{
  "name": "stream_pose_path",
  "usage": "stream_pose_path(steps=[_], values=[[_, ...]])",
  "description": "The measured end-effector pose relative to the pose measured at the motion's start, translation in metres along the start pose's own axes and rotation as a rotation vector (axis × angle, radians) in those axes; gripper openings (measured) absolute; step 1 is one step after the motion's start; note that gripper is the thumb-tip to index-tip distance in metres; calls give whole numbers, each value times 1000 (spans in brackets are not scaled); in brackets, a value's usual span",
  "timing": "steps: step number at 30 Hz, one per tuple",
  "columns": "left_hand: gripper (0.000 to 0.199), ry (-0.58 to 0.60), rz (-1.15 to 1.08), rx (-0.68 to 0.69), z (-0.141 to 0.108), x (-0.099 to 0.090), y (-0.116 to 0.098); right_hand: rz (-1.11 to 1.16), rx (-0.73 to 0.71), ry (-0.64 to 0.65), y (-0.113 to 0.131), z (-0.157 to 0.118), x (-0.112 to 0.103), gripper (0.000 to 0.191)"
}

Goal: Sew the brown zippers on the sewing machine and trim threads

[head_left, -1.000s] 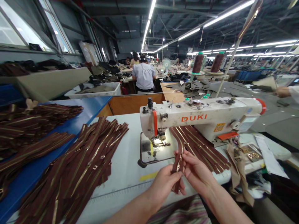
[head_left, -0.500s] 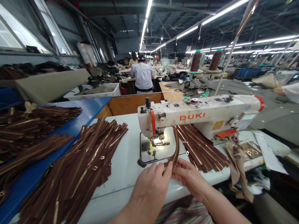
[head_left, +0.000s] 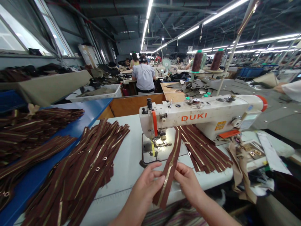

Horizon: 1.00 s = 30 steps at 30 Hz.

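A brown zipper [head_left: 169, 168] with gold teeth and a slider lies diagonally between my hands, its lower end hanging past the table's front edge. My left hand [head_left: 147, 185] holds its left edge, thumb on the tape and the other fingers partly curled. On the opposite edge, my right hand [head_left: 188, 180] pinches the tape near the slider; some of its fingertips are hidden. The zipper's upper end reaches beside the needle area of a white sewing machine [head_left: 171, 115]. More brown zippers [head_left: 204, 150] lie fanned out under the machine arm.
A large pile of brown zippers [head_left: 82, 166] covers the table's left side, with further bundles [head_left: 35, 128] on a blue surface [head_left: 96, 108]. Tan strips [head_left: 240, 175] hang at the right edge. A seated person [head_left: 144, 77] works ahead; another person's sleeve [head_left: 291, 91] shows at right.
The zipper has turned flat, showing its gold teeth and slider, and its lower end now extends downward. My hands have moved apart, left hand leftward with fingers loosened.
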<state>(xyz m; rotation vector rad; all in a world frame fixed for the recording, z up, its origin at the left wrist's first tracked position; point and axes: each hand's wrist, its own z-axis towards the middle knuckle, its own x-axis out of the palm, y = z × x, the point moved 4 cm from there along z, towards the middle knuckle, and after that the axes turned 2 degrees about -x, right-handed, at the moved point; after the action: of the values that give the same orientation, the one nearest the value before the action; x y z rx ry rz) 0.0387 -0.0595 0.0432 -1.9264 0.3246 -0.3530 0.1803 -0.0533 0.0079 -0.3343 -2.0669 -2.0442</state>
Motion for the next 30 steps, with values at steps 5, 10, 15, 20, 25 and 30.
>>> stream_pose_path(steps=[5, 10, 15, 20, 25, 30], values=[[41, 49, -93, -179, 13, 21, 10, -142, -98, -40, -5, -4, 1, 36], [43, 72, -259, -94, 19, 45, 20, -80, -25, -90, -9, -1, 0, 39], [48, 284, -331, -173, 9, 67, 52, -53, -121, -338, 16, 20, -19, 36], [50, 326, -308, -171, 6, 65, 67, 17, -64, -315, 15, 26, -24, 39], [53, 397, -93, -112, 4, 52, 60, 187, 27, -147, 14, 11, -11, 38], [49, 298, -66, 57, -2, 11, 27, 241, 320, 126, 16, -19, 9, 36]])
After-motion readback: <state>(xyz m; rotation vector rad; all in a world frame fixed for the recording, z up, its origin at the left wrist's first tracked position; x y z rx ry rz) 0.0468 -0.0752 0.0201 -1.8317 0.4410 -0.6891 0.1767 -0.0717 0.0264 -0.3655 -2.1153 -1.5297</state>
